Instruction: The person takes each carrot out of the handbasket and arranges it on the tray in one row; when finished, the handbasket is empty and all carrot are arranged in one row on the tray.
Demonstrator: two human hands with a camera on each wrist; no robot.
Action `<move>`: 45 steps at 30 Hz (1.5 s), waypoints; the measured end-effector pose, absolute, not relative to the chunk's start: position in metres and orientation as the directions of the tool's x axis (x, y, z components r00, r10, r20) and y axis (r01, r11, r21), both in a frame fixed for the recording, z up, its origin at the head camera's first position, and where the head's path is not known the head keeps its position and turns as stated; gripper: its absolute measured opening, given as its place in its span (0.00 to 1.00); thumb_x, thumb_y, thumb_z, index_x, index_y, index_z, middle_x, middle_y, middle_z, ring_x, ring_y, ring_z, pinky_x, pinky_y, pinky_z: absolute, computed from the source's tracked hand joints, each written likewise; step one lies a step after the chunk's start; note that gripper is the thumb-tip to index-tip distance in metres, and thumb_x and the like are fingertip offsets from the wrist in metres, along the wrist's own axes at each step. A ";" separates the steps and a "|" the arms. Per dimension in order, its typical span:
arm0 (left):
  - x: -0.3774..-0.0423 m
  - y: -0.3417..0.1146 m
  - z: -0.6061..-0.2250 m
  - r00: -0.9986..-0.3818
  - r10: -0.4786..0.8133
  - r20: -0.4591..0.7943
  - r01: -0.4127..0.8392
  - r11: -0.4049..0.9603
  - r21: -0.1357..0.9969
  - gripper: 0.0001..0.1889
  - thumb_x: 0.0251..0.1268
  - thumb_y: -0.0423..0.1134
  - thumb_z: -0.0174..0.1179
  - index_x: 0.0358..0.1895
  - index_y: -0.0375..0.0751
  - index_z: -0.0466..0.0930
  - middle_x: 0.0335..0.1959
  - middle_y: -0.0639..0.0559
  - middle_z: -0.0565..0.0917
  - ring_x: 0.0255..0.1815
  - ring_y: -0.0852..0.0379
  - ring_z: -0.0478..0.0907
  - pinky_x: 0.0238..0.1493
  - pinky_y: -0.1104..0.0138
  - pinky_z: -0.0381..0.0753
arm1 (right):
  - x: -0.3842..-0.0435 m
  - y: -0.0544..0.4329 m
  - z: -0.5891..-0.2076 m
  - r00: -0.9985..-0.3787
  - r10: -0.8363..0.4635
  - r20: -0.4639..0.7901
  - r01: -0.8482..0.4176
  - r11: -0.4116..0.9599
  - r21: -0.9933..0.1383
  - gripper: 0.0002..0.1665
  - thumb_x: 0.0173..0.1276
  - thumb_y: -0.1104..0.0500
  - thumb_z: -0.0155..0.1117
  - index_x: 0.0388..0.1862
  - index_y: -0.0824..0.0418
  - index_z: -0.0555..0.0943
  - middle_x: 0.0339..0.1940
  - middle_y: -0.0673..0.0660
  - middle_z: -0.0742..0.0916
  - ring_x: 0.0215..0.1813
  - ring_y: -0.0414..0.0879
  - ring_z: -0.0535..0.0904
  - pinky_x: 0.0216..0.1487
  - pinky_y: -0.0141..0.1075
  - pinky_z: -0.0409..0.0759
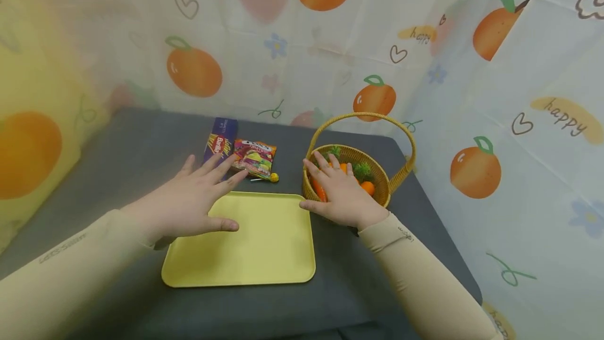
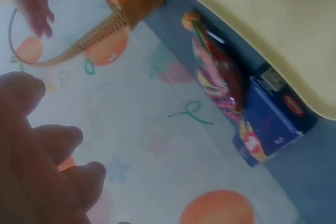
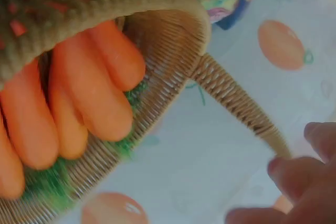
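Note:
My left hand (image 1: 191, 203), its fingers spread, hovers over the left part of a yellow tray (image 1: 269, 240) and holds nothing. Beyond its fingertips lie a blue Barilla pasta box (image 1: 224, 129), a colourful candy bag (image 1: 256, 157) and a yellow lollipop (image 1: 274, 177). My right hand (image 1: 342, 195), also with fingers spread and holding nothing, is above a wicker basket (image 1: 402, 176) and partly hides it. Inside the basket, several orange carrots (image 3: 94, 85) with green tops show in the right wrist view.
A grey cloth (image 1: 127, 161) covers the table. The basket's tall arched handle (image 1: 360, 114) rises behind my right hand. A white curtain (image 1: 311, 35) printed with oranges hangs round the table's back and sides.

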State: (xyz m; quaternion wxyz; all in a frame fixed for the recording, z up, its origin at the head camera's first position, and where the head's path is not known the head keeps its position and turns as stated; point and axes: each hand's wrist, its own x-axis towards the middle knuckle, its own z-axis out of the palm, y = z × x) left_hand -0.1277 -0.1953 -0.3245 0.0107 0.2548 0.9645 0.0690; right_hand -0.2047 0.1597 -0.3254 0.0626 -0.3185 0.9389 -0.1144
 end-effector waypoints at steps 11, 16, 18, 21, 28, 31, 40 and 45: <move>-0.115 -0.260 -0.393 -0.904 0.419 -0.087 0.387 0.887 0.252 0.67 0.47 0.80 0.74 0.88 0.44 0.64 0.90 0.33 0.57 0.88 0.19 0.51 0.74 0.14 0.44 | -0.254 0.187 -0.324 -0.915 -0.352 -0.196 0.038 0.408 -0.912 0.40 0.91 0.36 0.45 0.91 0.55 0.62 0.88 0.64 0.71 0.85 0.67 0.69 0.84 0.65 0.68; -0.100 -0.286 -0.427 -0.907 0.402 -0.125 0.341 0.876 0.340 0.74 0.30 0.79 0.79 0.85 0.40 0.69 0.89 0.33 0.62 0.86 0.19 0.54 0.71 0.13 0.47 | -0.275 0.195 -0.331 -0.799 -0.425 -0.425 0.383 0.185 -0.905 0.51 0.90 0.30 0.29 0.95 0.60 0.41 0.93 0.69 0.57 0.89 0.72 0.59 0.88 0.65 0.60; -0.097 -0.291 -0.434 -0.907 0.398 -0.135 0.334 0.878 0.343 0.75 0.26 0.80 0.79 0.84 0.38 0.70 0.88 0.33 0.63 0.86 0.19 0.55 0.70 0.12 0.48 | -0.280 0.195 -0.335 -0.769 -0.436 -0.468 0.448 0.155 -0.881 0.52 0.89 0.28 0.28 0.95 0.59 0.35 0.94 0.69 0.52 0.91 0.71 0.54 0.89 0.63 0.57; -0.096 -0.295 -0.439 -0.904 0.401 -0.150 0.330 0.876 0.352 0.77 0.23 0.79 0.79 0.83 0.36 0.70 0.89 0.33 0.62 0.86 0.19 0.54 0.70 0.12 0.47 | -0.283 0.191 -0.338 -0.750 -0.426 -0.506 0.505 0.125 -0.854 0.53 0.89 0.29 0.29 0.94 0.58 0.32 0.95 0.68 0.47 0.93 0.70 0.48 0.91 0.62 0.53; -0.099 -0.296 -0.443 -0.900 0.404 -0.161 0.322 0.867 0.380 0.76 0.19 0.74 0.82 0.83 0.35 0.70 0.88 0.32 0.62 0.87 0.20 0.53 0.71 0.12 0.44 | -0.287 0.169 -0.345 -0.719 -0.435 -0.542 0.539 0.143 -0.830 0.53 0.90 0.32 0.29 0.91 0.64 0.25 0.94 0.69 0.35 0.94 0.68 0.32 0.92 0.63 0.37; -0.100 -0.295 -0.443 -0.899 0.401 -0.177 0.311 0.868 0.386 0.77 0.19 0.73 0.82 0.83 0.34 0.70 0.88 0.31 0.61 0.87 0.19 0.52 0.70 0.12 0.44 | -0.288 0.161 -0.352 -0.679 -0.457 -0.574 0.570 0.165 -0.805 0.53 0.90 0.32 0.26 0.90 0.65 0.21 0.93 0.67 0.31 0.94 0.64 0.24 0.92 0.61 0.28; -0.099 -0.288 -0.441 -0.895 0.405 -0.185 0.321 0.875 0.363 0.78 0.17 0.74 0.80 0.82 0.33 0.70 0.88 0.32 0.62 0.87 0.19 0.54 0.70 0.11 0.46 | -0.296 0.159 -0.371 -0.690 -0.320 -0.649 0.612 0.219 -0.760 0.52 0.91 0.35 0.35 0.93 0.67 0.36 0.94 0.69 0.49 0.94 0.66 0.48 0.92 0.62 0.50; -0.099 -0.291 -0.441 -0.899 0.397 -0.186 0.309 0.874 0.375 0.78 0.17 0.73 0.81 0.83 0.33 0.70 0.88 0.31 0.61 0.87 0.19 0.54 0.70 0.11 0.45 | -0.305 0.159 -0.374 -0.716 -0.310 -0.625 0.555 0.291 -0.780 0.46 0.92 0.41 0.40 0.94 0.64 0.42 0.92 0.71 0.58 0.90 0.70 0.58 0.87 0.64 0.63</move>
